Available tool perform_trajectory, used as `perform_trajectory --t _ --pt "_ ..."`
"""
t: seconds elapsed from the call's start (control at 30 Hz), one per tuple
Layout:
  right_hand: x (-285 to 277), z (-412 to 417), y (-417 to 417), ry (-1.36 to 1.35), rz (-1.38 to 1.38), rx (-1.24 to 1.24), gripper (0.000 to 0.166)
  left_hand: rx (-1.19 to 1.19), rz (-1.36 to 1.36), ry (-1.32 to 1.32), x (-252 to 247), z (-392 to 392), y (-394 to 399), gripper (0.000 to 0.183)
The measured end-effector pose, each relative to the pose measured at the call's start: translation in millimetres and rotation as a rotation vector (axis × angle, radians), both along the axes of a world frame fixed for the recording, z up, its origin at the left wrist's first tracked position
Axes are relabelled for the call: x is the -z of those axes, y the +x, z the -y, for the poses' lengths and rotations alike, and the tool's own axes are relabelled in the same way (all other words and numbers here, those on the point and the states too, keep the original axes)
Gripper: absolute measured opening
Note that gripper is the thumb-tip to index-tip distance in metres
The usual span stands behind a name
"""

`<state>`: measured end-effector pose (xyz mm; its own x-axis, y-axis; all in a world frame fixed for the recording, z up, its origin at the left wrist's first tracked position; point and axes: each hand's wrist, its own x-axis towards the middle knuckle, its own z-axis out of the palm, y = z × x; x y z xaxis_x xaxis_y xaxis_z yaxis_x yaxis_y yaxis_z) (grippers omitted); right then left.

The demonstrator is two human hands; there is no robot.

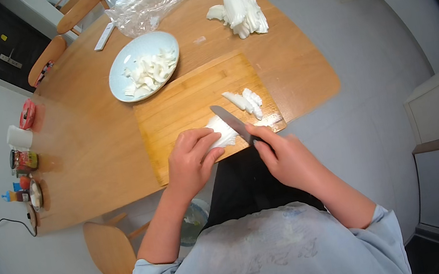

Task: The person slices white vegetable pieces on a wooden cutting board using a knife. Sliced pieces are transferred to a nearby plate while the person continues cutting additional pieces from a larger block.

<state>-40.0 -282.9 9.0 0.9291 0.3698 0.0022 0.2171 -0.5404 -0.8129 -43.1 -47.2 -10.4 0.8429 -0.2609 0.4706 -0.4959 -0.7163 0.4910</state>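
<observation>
My left hand presses a white piece of cabbage flat on the wooden cutting board, near its front edge. In my right hand is the dark handle of a kitchen knife. The blade lies along the right side of the cabbage piece, its tip pointing away to the left. Several cut cabbage strips rest on the board to the right of the blade. Beyond the board, a pale blue plate holds a heap of cut cabbage.
A stack of cabbage leaves sits on the wooden table at the far right. Clear plastic bag lies at the back beside a white strip. Jars and a paper roll line the left. A chair stands at lower left.
</observation>
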Motion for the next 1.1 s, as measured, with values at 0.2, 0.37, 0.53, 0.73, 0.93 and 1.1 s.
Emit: perform_trajectory --t 0.2,0.37,0.53,0.73,0.93,1.1 --pt "-9.6 4.2 -9.0 -0.029 0.016 -0.036 0.038 -0.027 0.019 0.022 2.2 0.2 -1.4 0.029" --pt "-3.4 -4.0 -8.0 -0.113 0.013 -0.038 0.037 -0.030 -0.008 -0.015 2.8 1.8 -0.5 0.028" --pt "-0.8 -2.9 -2.1 0.009 0.034 -0.041 0.035 -0.041 -0.003 -0.035 1.3 1.6 -0.8 0.027" --pt "-8.9 9.5 -22.0 -0.175 0.058 -0.064 0.040 -0.052 -0.008 -0.020 2.6 4.0 -1.7 0.027" --pt "9.9 -5.1 -7.9 -0.263 0.254 -0.085 0.047 -0.041 0.021 -0.030 3.5 2.6 -2.1 0.026" --pt "-5.7 16.2 -30.8 -0.309 0.153 -0.102 0.049 -0.058 0.050 -0.015 3.7 6.2 -3.0 0.025"
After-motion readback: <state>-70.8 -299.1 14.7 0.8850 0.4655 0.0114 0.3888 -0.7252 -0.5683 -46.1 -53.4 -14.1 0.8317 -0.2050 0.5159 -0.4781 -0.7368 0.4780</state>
